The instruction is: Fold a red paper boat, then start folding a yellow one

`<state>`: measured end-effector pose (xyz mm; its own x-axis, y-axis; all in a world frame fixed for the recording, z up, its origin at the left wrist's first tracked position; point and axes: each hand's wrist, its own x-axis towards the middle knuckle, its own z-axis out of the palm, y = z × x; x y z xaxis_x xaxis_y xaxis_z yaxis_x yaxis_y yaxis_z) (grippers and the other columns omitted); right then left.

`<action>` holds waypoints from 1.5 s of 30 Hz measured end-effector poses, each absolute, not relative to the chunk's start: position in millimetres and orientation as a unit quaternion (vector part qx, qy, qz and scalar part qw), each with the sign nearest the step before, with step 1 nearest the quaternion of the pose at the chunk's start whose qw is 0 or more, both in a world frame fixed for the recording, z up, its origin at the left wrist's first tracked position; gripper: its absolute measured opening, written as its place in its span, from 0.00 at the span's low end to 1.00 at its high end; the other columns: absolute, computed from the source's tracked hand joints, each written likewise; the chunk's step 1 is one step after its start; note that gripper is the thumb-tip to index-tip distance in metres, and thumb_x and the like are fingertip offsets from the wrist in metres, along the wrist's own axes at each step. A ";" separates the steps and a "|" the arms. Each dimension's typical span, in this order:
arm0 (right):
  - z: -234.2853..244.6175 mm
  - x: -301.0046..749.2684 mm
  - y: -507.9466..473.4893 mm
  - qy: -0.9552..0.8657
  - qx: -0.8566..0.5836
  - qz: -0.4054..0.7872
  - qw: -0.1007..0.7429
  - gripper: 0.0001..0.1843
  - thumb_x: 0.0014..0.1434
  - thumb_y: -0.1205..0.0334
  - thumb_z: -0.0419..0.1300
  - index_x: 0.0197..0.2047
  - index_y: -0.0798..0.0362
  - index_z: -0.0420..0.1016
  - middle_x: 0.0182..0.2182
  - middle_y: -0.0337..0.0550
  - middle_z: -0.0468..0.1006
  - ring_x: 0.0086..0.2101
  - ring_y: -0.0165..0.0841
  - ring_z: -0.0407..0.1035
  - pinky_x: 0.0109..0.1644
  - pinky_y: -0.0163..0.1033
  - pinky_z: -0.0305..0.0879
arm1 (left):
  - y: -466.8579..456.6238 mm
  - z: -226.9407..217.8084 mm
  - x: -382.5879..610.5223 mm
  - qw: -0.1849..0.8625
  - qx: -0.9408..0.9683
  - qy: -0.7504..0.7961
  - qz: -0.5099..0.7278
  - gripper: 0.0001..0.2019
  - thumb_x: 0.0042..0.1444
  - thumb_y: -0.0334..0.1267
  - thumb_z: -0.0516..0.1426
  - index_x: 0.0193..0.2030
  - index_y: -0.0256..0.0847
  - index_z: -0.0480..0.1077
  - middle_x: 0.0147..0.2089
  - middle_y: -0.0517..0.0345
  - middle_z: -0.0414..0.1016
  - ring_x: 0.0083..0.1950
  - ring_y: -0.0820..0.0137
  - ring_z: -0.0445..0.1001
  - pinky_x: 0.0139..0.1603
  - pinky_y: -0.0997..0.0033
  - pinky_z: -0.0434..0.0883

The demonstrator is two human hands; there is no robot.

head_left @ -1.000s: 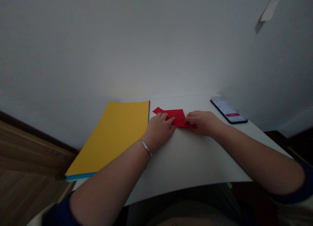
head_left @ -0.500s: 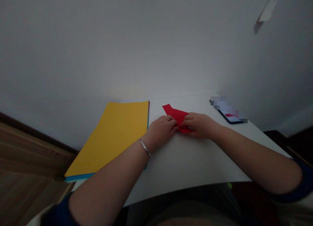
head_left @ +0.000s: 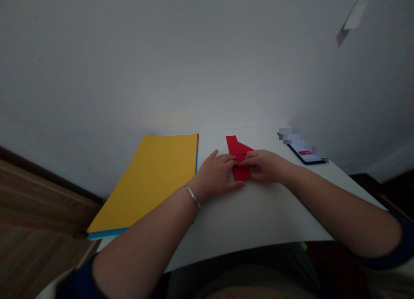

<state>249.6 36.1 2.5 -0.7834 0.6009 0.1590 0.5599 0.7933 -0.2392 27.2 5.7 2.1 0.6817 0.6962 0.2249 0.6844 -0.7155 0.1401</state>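
A folded piece of red paper [head_left: 239, 149] lies on the white table, a narrow tab pointing to the far side and a wider part between my hands. At its left edge rests my left hand [head_left: 216, 173], fingers spread and thumb held away, fingertips touching the paper. My right hand [head_left: 267, 166] is curled over the paper's right side, with thumb and fingers closed on it. Those fingers hide part of the folds. A silver bracelet [head_left: 193, 196] circles my left wrist.
Left of my hands lies a stack of large coloured sheets [head_left: 155, 174], yellow on top. A phone [head_left: 300, 150] with its screen lit lies at the table's right edge. The wall [head_left: 207, 66] rises behind the white table [head_left: 258, 217].
The red paper has turned a little and shifted right, and more of its near part shows. My left hand has opened, its thumb and fingers spreading. The right hand has barely moved.
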 end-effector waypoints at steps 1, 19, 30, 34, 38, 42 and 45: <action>2.7 248.9 35.5 -0.938 -0.318 0.085 0.111 0.19 0.55 0.58 0.62 0.50 0.51 0.78 0.42 0.47 0.78 0.40 0.37 0.72 0.44 0.41 0.64 | 5.9 1.5 27.2 0.020 0.917 0.376 0.132 0.28 0.58 0.57 0.54 0.59 0.40 0.67 0.62 0.47 0.69 0.62 0.59 0.66 0.69 0.47 0.48; -3.2 249.8 40.3 -0.940 -0.267 0.079 0.198 0.12 0.55 0.57 0.63 0.43 0.50 0.81 0.47 0.49 0.77 0.46 0.39 0.69 0.51 0.46 0.64 | 7.1 6.1 23.4 0.016 0.929 0.348 0.128 0.21 0.54 0.38 0.55 0.56 0.41 0.70 0.58 0.51 0.72 0.56 0.60 0.69 0.63 0.54 0.59; -5.5 252.8 44.8 -0.941 -0.267 0.108 0.179 0.12 0.60 0.61 0.59 0.45 0.50 0.80 0.46 0.48 0.79 0.45 0.37 0.71 0.51 0.45 0.66 | 7.9 8.5 23.9 0.032 0.934 0.331 0.132 0.20 0.58 0.41 0.55 0.57 0.42 0.70 0.57 0.51 0.73 0.56 0.62 0.70 0.60 0.57 0.63; -2.5 248.8 40.5 -0.935 -0.297 0.083 0.172 0.11 0.61 0.62 0.57 0.43 0.50 0.80 0.44 0.46 0.79 0.44 0.36 0.71 0.49 0.44 0.66 | 8.2 7.4 24.3 0.027 0.933 0.332 0.138 0.20 0.58 0.41 0.56 0.57 0.44 0.70 0.56 0.52 0.74 0.55 0.62 0.71 0.59 0.58 0.64; 3.9 241.4 29.5 -0.917 -0.371 0.022 0.149 0.11 0.62 0.61 0.56 0.43 0.49 0.80 0.43 0.43 0.80 0.43 0.37 0.71 0.43 0.40 0.65 | 7.9 9.6 25.6 0.002 0.929 0.348 0.124 0.18 0.59 0.46 0.56 0.53 0.42 0.73 0.50 0.50 0.75 0.50 0.62 0.73 0.54 0.60 0.67; 5.2 237.0 24.0 -0.906 -0.396 -0.009 0.147 0.11 0.62 0.61 0.56 0.41 0.49 0.79 0.42 0.41 0.80 0.42 0.36 0.71 0.39 0.38 0.63 | 3.0 14.8 29.5 -0.055 0.913 0.396 0.088 0.18 0.61 0.50 0.53 0.41 0.39 0.77 0.41 0.49 0.76 0.42 0.61 0.73 0.45 0.60 0.69; 4.3 235.7 22.4 -0.903 -0.401 -0.022 0.151 0.10 0.62 0.62 0.55 0.39 0.49 0.78 0.41 0.41 0.80 0.42 0.36 0.70 0.36 0.37 0.60 | -1.3 18.0 33.0 -0.063 0.898 0.428 0.080 0.20 0.62 0.52 0.52 0.36 0.39 0.77 0.37 0.49 0.75 0.39 0.62 0.72 0.42 0.60 0.69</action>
